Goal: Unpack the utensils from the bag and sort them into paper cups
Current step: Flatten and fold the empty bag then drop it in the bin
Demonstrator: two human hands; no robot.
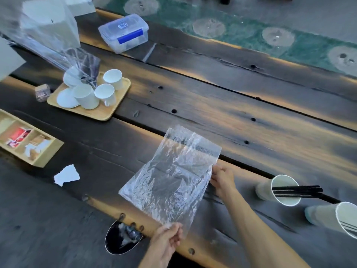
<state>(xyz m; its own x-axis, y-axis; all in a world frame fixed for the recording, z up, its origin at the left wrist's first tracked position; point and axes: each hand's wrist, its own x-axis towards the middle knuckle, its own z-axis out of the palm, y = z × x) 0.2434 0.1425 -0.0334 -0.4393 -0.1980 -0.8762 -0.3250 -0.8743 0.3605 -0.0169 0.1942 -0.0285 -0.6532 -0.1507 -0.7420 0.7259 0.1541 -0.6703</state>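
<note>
Both grips pinch the bag (pixel 172 175); paper cups (pixel 278 190) beside.

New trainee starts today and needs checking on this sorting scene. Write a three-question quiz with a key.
1. True or false: the clear plastic bag is held by both hands.
2. Which paper cup holds the black chopsticks?
A. the nearer cup at the frame's right edge
B. the cup closer to the bag
C. a cup on the wooden tray
3. Fill in: the white ceramic cups stand on a wooden ____.

Key
1. True: the left hand pinches the bag's near corner and the right hand grips its right edge.
2. B: the chopsticks sit in that paper cup.
3. tray
</note>
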